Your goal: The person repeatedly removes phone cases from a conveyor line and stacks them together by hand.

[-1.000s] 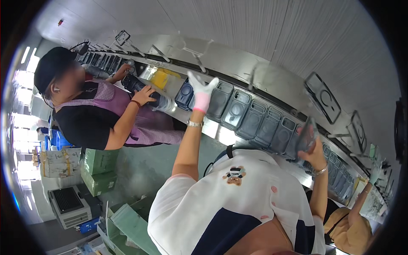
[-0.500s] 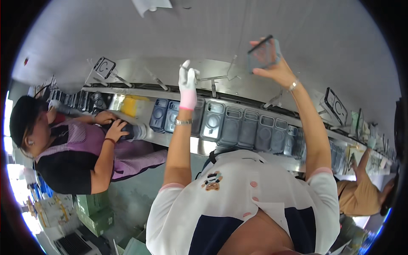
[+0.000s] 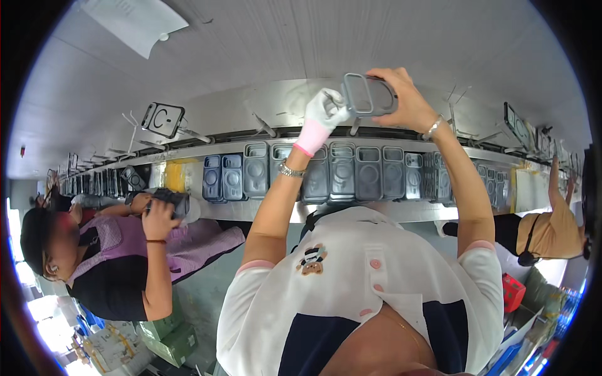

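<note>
While both hands grip, case point(image 3: 369, 95) overhangs rail point(image 3: 251, 135).

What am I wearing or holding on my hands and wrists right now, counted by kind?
White glove with pink cuff, on the left hand: 1
Wristwatch, on the left wrist: 1
Bracelet, on the right wrist: 1
Grey phone case, held in the right hand: 1
Total: 4
</note>
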The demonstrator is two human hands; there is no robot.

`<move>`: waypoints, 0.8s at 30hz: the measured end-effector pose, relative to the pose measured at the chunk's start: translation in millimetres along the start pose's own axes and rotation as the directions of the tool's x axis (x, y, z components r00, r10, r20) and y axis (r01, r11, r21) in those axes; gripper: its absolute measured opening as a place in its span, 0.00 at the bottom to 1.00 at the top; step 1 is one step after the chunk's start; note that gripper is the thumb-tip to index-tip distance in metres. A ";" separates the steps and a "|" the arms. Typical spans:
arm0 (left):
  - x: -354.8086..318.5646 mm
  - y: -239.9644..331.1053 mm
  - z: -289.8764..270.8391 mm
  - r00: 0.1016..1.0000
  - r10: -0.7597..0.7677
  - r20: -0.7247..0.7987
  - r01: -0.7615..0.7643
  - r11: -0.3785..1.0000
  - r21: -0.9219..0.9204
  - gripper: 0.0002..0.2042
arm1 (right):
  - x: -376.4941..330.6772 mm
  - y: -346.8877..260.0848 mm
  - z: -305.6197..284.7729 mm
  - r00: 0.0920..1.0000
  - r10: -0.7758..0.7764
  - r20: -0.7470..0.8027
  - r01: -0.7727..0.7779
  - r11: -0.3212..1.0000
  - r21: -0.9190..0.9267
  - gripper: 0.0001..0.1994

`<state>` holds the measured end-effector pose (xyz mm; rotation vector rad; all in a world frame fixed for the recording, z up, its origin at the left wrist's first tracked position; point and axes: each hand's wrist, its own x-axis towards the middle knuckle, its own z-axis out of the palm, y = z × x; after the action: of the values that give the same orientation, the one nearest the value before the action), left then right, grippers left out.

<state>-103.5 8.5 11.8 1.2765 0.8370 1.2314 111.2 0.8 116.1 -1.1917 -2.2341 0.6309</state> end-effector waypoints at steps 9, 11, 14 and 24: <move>29.8 -25.9 120.1 0.969 -0.062 0.238 0.079 0.995 -0.063 0.19 | -51.2 81.5 -49.2 0.995 0.083 0.051 -0.056 0.917 -0.395 0.39; 31.2 -45.8 143.3 0.982 0.001 0.189 0.028 0.988 -0.151 0.26 | -84.2 86.9 -64.5 0.982 0.185 0.023 -0.161 0.902 -0.402 0.38; 22.1 -88.4 157.2 0.925 -0.209 0.316 0.248 0.964 -0.090 0.34 | -139.8 81.6 -66.0 0.890 -0.057 -0.453 -0.184 0.863 -0.470 0.33; -9.4 -182.0 259.2 0.853 -0.278 0.442 -0.222 0.574 0.788 0.33 | -292.9 153.2 104.5 0.631 0.567 -0.529 -0.726 0.671 -0.148 0.51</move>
<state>179.0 -37.1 -124.2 2.2249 1.0441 0.3180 275.7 -187.4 -124.1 -2.1461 -1.4994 0.1556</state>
